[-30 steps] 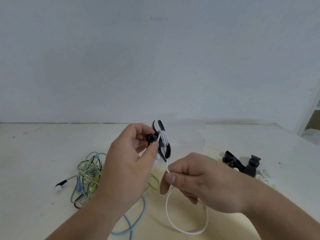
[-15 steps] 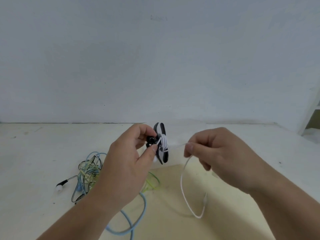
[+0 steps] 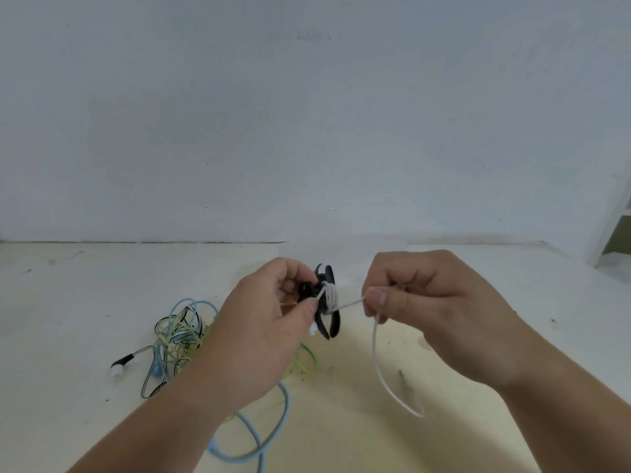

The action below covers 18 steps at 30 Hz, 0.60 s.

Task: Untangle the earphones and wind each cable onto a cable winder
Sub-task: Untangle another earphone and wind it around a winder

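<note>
My left hand (image 3: 263, 332) pinches a black cable winder (image 3: 328, 303) by its knob and holds it above the table. Several turns of white earphone cable (image 3: 380, 368) wrap the winder's middle. My right hand (image 3: 426, 315) pinches that cable just right of the winder, and the short stretch between them is taut. The rest of the white cable hangs in a loop below my right hand. A tangle of blue, yellow-green and black-and-white earphone cables (image 3: 181, 336) lies on the table to the left, partly hidden by my left forearm.
The pale table (image 3: 68, 302) meets a plain wall at the back. A blue cable loop (image 3: 273, 435) trails toward the front edge. A white shelf frame (image 3: 614, 230) stands at the far right. My right hand hides whatever lies behind it.
My right hand rose from low beside the winder and carried the white cable up and right, then drew close to the winder. The hanging loop has grown shorter.
</note>
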Motion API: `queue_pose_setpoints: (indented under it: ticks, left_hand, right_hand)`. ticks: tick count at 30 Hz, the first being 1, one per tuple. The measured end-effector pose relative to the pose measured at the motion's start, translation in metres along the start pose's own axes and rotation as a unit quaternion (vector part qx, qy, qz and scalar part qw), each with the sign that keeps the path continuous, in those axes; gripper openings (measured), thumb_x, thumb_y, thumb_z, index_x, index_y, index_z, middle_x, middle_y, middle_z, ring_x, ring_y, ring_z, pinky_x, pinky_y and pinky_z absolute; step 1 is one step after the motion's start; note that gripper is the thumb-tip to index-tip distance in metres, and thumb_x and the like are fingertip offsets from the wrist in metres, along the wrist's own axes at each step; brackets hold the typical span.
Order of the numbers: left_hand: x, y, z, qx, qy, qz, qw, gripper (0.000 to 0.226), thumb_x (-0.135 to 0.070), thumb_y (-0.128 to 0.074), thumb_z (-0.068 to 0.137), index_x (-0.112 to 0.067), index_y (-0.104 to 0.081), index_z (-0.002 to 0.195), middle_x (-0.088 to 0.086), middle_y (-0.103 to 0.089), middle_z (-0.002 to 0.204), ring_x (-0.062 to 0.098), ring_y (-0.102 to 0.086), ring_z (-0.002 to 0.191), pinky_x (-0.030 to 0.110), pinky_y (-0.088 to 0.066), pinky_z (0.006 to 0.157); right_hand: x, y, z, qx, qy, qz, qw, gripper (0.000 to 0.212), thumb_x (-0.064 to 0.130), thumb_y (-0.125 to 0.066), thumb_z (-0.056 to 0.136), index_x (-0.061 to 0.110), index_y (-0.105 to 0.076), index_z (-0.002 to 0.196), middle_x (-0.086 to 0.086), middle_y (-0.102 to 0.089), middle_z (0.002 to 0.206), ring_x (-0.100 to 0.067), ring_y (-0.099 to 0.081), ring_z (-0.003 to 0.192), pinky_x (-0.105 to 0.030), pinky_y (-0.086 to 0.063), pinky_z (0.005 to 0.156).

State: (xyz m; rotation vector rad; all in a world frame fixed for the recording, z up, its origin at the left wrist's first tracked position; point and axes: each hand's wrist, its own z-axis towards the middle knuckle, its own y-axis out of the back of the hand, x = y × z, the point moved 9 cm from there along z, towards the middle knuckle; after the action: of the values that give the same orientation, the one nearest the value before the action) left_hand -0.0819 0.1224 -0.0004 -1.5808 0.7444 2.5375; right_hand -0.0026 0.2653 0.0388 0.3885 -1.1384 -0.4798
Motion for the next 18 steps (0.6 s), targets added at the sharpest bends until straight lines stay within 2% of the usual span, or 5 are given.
queue_pose_setpoints:
  ticks: [4, 6, 10, 14, 18]
  left_hand:
    - [0.005, 0.002, 0.002, -0.015, 0.023, -0.047, 0.999, 0.024, 0.002, -0.065, 0.089, -0.022, -0.067, 0.091, -0.005, -0.073, 0.085, 0.012, -0.069, 0.082, 0.018, -0.051, 0.071]
    - [0.003, -0.001, 0.001, 0.002, 0.014, -0.026, 1.000, 0.024, -0.001, -0.067, 0.088, -0.025, -0.067, 0.089, -0.007, -0.072, 0.085, 0.013, -0.069, 0.081, 0.020, -0.053, 0.072]
    - [-0.006, -0.010, -0.006, 0.055, -0.022, 0.044, 0.997, 0.029, -0.011, -0.069, 0.089, -0.040, -0.062, 0.094, -0.014, -0.070, 0.095, 0.006, -0.067, 0.099, 0.031, -0.052, 0.091]
    - [-0.014, -0.020, -0.010, 0.093, -0.045, 0.064, 0.993, 0.028, -0.011, -0.066, 0.091, -0.038, -0.061, 0.096, -0.016, -0.070, 0.102, 0.005, -0.064, 0.107, 0.036, -0.049, 0.100]
    - [-0.020, -0.022, -0.013, 0.116, -0.057, 0.030, 0.991, 0.028, -0.005, -0.064, 0.092, -0.033, -0.063, 0.096, -0.015, -0.071, 0.103, 0.003, -0.065, 0.107, 0.032, -0.049, 0.100]
  right_hand:
    - [0.008, -0.020, -0.003, 0.094, 0.000, 0.077, 0.993, 0.022, 0.016, -0.059, 0.082, 0.021, -0.063, 0.060, 0.006, -0.057, 0.061, -0.001, -0.051, 0.056, -0.009, -0.037, 0.058]
    - [0.006, -0.016, -0.001, 0.065, -0.011, 0.064, 0.996, 0.023, 0.021, -0.060, 0.084, 0.019, -0.065, 0.062, 0.004, -0.059, 0.060, 0.002, -0.050, 0.052, -0.006, -0.034, 0.054]
    - [-0.008, 0.006, 0.001, -0.061, -0.064, 0.003, 0.996, 0.024, 0.029, -0.064, 0.093, 0.022, -0.070, 0.071, -0.017, -0.062, 0.074, -0.004, -0.042, 0.049, -0.010, -0.030, 0.047]
    - [-0.020, 0.014, 0.002, -0.097, -0.106, -0.032, 0.989, 0.024, 0.026, -0.063, 0.095, 0.022, -0.067, 0.072, 0.013, -0.049, 0.045, -0.004, -0.041, 0.035, -0.009, -0.028, 0.038]
    - [-0.029, 0.019, 0.004, -0.109, -0.111, -0.059, 0.986, 0.021, 0.028, -0.065, 0.093, 0.024, -0.065, 0.073, 0.021, -0.050, 0.047, 0.001, -0.046, 0.040, -0.009, -0.031, 0.040]
